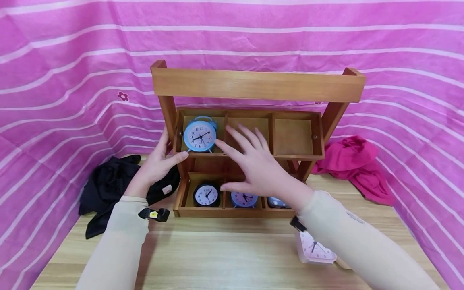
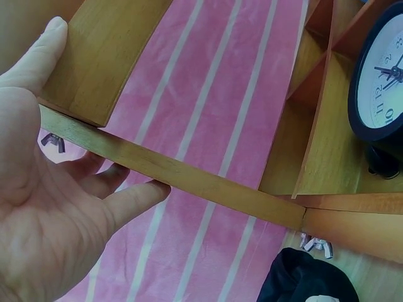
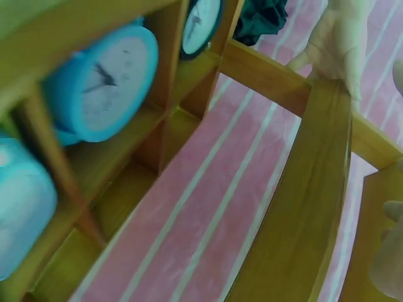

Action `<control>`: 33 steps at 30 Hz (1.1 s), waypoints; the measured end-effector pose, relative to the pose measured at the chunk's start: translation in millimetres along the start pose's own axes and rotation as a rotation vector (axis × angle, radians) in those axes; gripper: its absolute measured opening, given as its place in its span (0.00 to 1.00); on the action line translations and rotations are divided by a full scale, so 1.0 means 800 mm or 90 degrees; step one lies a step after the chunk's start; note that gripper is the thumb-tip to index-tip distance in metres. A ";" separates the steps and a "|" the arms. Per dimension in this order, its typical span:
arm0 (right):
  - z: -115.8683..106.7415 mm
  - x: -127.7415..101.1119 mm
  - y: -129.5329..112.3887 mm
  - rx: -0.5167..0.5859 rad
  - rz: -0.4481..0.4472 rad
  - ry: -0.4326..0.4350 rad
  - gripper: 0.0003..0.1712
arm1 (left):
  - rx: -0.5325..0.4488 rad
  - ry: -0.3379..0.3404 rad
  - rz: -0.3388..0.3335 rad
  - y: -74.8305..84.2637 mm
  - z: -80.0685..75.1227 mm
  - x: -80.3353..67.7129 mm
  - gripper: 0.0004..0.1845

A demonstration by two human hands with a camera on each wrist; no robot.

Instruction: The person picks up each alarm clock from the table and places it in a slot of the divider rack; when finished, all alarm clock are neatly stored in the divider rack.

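A wooden two-tier shelf [image 1: 253,85] stands on the table. At its left side, my left hand [image 1: 154,167] grips the side board, thumb over the upper tray's front edge and fingers behind the board [image 2: 189,176]. In the upper left compartment a light blue alarm clock [image 1: 200,137] stands upright, facing me. My right hand [image 1: 255,169] is spread before the upper middle compartment, holding nothing, its index fingertip close to that clock's right edge. The lower tier has a black round clock [image 1: 206,195], a blue clock [image 1: 244,199] and a light blue clock [image 3: 22,211], partly hidden by my right arm.
A pale pink square clock [image 1: 314,250] lies on the table at front right, partly under my right forearm. Black cloth [image 1: 108,183] is heaped left of the shelf, and pink cloth [image 1: 349,157] to its right. A pink striped curtain [image 1: 232,40] hangs behind.
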State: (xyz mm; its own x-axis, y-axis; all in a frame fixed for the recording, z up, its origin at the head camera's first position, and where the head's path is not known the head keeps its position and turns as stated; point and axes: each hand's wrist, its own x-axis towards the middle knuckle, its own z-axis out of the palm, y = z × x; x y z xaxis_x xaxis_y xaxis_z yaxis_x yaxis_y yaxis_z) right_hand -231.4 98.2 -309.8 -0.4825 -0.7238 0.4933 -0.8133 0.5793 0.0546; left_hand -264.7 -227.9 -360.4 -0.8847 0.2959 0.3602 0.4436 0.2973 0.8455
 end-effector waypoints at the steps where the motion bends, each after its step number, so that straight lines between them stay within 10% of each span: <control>1: -0.004 -0.012 0.000 0.007 0.002 0.002 0.61 | 0.001 0.001 0.000 0.000 0.000 0.000 0.55; 21: 0.003 -0.256 -0.018 0.008 0.189 -0.099 0.65 | 0.012 0.002 -0.004 0.003 0.002 0.001 0.55; 33: 0.018 -0.337 -0.020 -0.001 0.245 -0.112 0.61 | 0.004 0.009 0.016 -0.001 0.001 0.002 0.54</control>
State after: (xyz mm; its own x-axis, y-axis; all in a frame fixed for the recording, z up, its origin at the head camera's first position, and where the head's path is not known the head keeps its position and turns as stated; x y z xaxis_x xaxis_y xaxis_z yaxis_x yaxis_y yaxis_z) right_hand -92.9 278.5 -455.9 -0.7996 -0.5071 0.3216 -0.5619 0.8207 -0.1030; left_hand -266.4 -227.0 -360.7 -0.8748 0.2913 0.3870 0.4671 0.2957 0.8333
